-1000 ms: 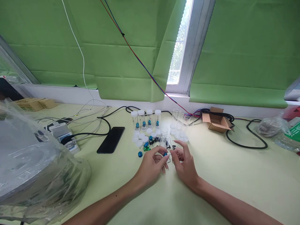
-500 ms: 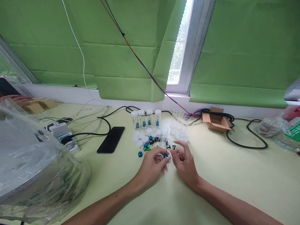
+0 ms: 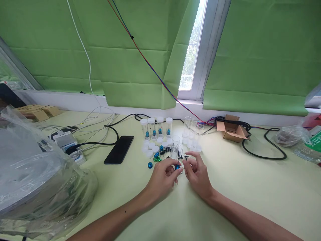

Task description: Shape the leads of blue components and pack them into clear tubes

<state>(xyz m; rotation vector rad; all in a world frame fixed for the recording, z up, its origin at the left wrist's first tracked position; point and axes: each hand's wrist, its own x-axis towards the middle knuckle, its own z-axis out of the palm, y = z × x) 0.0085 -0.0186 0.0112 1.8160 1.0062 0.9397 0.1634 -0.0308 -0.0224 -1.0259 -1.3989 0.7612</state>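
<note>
On the desk (image 3: 263,187), our left grip (image 3: 163,175) pinches a small blue part (image 3: 177,167) between thumb and fingers. Just right of it, our right grip (image 3: 199,175) is closed on a thin metal rod (image 3: 182,165) that points toward the blue part; we cannot tell whether they touch. Slightly beyond and left of the left grip we see a loose blue piece (image 3: 149,165), then green pieces (image 3: 157,159) and white caps (image 3: 149,153); a black phone (image 3: 119,150) lies farther left. An open clear tube (image 3: 175,142) stands upright just beyond both grips. Farther off, four capped tubes (image 3: 169,127) stand beyond the left grip, blue parts inside, and uncapped tubes (image 3: 186,127) beyond the right.
</note>
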